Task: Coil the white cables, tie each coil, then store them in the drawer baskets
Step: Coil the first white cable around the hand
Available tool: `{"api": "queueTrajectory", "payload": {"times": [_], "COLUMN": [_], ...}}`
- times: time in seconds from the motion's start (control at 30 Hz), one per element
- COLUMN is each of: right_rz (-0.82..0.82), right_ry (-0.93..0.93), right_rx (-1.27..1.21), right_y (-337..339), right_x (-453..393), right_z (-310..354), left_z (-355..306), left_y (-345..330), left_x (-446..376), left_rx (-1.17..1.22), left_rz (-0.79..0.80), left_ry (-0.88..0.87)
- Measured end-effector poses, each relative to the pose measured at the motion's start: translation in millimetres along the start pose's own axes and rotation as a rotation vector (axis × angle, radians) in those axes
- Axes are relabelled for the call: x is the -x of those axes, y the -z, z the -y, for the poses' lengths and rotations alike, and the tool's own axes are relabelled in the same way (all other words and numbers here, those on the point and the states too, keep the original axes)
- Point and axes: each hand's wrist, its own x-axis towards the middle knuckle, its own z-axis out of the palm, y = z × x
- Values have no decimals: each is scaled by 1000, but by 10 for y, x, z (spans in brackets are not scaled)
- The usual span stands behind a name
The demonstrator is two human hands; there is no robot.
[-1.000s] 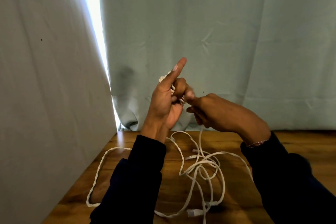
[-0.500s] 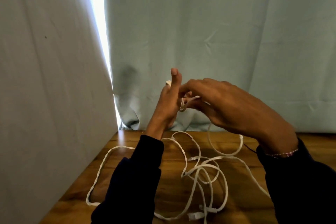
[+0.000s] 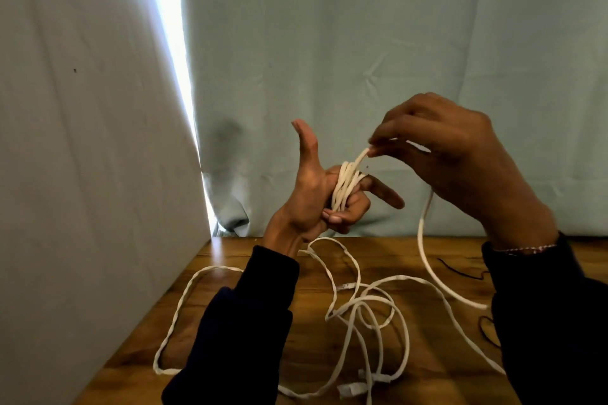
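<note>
Pale blue-grey curtains [image 3: 362,43] fill the background, hanging behind a wooden table [image 3: 230,332], w/ a bright slit of daylight [image 3: 171,43] between the two drapes above the table's far left corner. A second drape [image 3: 82,141] runs along the table's left edge. Two dark sleeves [image 3: 237,322] reach over the table from the near edge.

Loose white cable [image 3: 371,332] sprawls across the table top in tangled loops, one long loop trailing toward the table's left edge, connector ends lying nr the near edge.

Right hand [image 3: 460,161], raised above the table's far right part, pinches one strand of the cable betw. thumb and fingertips, other fingers curled; from it the strand drops in a curve to the table and passes behind the right sleeve. A thin beaded bracelet [image 3: 526,248] sits on that wrist.

Left hand [image 3: 316,194], raised above the table's far edge nr centre, carries a small coil [image 3: 345,184] of several turns wound round its fingers; thumb points straight up, index finger sticks out to the right, the remaining fingers curl in on the coil. The pinched strand runs taut from the coil's top up to the right hand.

A thin dark thread [image 3: 460,270] lies on the table nr its right side.
</note>
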Motion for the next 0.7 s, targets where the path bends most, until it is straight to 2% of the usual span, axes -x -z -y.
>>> {"api": "queueTrajectory", "payload": {"times": [0.1, 0.23, 0.37, 0.47, 0.57, 0.7], "right_rz": [-60, -31, 180, 296, 417, 496], "right_ry": [2, -79, -206, -452, -680, -740], "right_rx": [12, -131, -259, -523, -787, -838], "right_y": [-50, -138, -324, -438, -441, -387], "right_x": [20, 76, 85, 63, 29, -1], "right_z": [-70, -172, -137, 20, 159, 188], "left_z": [-68, -132, -127, -158, -183, -165], "left_y": [-12, -131, -163, -87, -18, -58], "left_x": [35, 72, 55, 68, 71, 44], "left_rx": [-51, -192, 43, 179, 294, 344], "left_rz": [67, -95, -34, -3, -103, -274], "left_ry": [33, 8, -49, -116, -180, -254]}}
